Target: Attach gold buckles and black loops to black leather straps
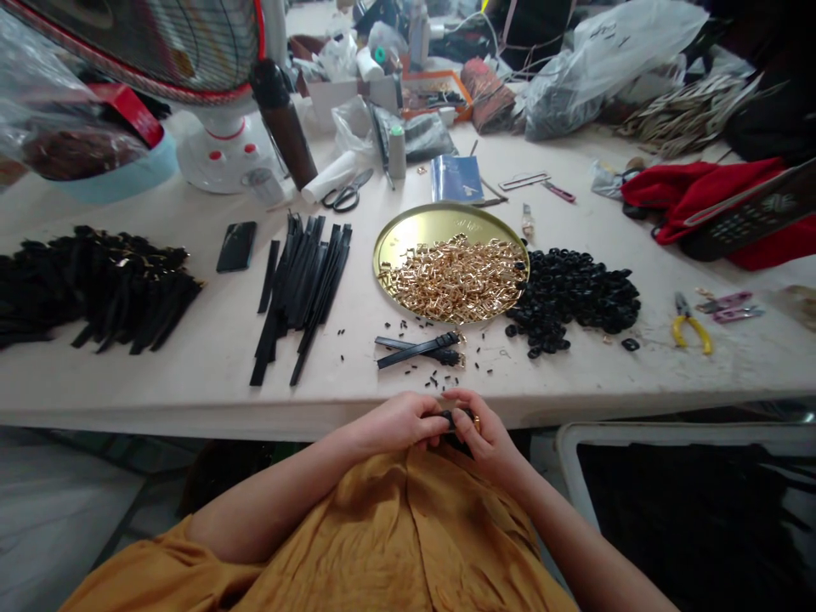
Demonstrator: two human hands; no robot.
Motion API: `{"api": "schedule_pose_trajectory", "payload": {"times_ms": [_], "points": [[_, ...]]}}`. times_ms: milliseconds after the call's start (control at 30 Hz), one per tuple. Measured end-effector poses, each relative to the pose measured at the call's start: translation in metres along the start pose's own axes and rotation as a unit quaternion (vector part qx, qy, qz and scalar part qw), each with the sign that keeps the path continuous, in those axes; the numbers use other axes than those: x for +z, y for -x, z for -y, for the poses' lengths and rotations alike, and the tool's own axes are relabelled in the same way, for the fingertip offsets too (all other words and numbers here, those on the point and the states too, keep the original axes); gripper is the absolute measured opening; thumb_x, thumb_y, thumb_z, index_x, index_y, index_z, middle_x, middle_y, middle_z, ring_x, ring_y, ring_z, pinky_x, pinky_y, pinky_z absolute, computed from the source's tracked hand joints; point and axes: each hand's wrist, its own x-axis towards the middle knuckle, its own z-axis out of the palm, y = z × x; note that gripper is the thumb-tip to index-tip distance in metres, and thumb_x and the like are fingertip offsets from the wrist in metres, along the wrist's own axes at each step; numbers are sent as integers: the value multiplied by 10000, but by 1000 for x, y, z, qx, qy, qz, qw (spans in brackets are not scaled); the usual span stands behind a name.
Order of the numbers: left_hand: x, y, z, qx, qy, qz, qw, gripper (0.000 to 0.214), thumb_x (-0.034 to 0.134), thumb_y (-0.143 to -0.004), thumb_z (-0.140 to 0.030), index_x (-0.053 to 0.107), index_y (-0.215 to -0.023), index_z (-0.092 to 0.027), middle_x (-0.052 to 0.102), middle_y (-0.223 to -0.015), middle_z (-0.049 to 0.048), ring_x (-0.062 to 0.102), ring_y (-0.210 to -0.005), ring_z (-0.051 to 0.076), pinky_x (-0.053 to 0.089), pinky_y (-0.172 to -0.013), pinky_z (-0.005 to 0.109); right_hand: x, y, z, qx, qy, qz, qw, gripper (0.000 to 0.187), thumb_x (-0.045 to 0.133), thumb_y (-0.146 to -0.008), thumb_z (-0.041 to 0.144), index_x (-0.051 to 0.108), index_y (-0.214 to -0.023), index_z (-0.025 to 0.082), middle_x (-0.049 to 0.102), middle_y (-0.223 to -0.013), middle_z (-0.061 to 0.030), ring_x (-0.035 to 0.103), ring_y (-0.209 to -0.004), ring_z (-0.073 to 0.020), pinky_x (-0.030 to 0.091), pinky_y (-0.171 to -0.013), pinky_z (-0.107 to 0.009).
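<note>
Close to my body, at the table's front edge, both hands meet around a short black strap (451, 420) with a gold buckle. My left hand (417, 421) pinches one end of it. My right hand (477, 425) closes on the buckle end, and its fingers hide much of the piece. Just beyond lie two finished-looking buckled straps (417, 349), crossed on the table, with tiny black bits scattered round them. Behind these, a gold oval tray (408, 228) bears a heap of gold buckles (456, 276). Black loops (574, 293) are piled at its right.
Long black strips (306, 285) lie left of the tray, beside a phone (236, 246). A larger strap pile (127, 285) is at far left. Scissors (348, 194), a thread spool (396, 153) and a fan (223, 153) stand farther back. Yellow-handled pliers (691, 327) lie right. A white-rimmed bin (574, 459) is below.
</note>
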Motion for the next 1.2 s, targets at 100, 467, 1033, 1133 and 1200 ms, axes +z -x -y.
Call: {"api": "schedule_pose_trajectory", "payload": {"times_ms": [100, 467, 1033, 1133, 1200], "points": [[-7, 4, -2, 22, -84, -34, 996, 252, 422, -779, -333, 558, -682, -144, 546, -597, -7, 476, -543, 104, 345, -497, 200, -2, -2, 1, 12, 2, 1, 1000, 316, 326, -885, 365, 421, -1136, 198, 504, -639, 17, 503, -575, -143, 404, -552, -255], [0, 6, -11, 19, -97, 21, 995, 241, 412, -781, -321, 557, -719, -140, 614, -676, 22, 556, -561, 117, 402, -509, 203, -14, 7, 11, -36, 75, 33, 996, 266, 296, -892, 308, 433, -1090, 195, 533, -651, 7, 478, -535, -129, 358, -512, -248], [-6, 6, -2, 21, 17, 47, 999, 298, 381, -836, -361, 502, -663, -151, 553, -624, -16, 471, -525, 82, 376, -529, 192, -14, 1, 13, 1, -27, 52, 998, 275, 319, -887, 358, 436, -1075, 195, 408, -597, 44, 384, -509, -109, 325, -473, -223], [-4, 1, -1, 19, 9, 38, 999, 282, 364, -840, -346, 486, -671, -156, 543, -626, -20, 476, -525, 80, 376, -522, 187, -12, 0, 9, 17, -42, 46, 998, 280, 318, -885, 375, 439, -1066, 198, 400, -593, 45, 388, -505, -108, 330, -468, -221], [-5, -1, -2, 19, 3, 25, 999, 271, 350, -839, -331, 480, -679, -156, 530, -620, -24, 476, -529, 78, 378, -527, 185, -9, -3, 6, 29, -53, 19, 998, 292, 321, -881, 395, 441, -1063, 201, 385, -589, 48, 391, -501, -110, 342, -468, -221]]}}
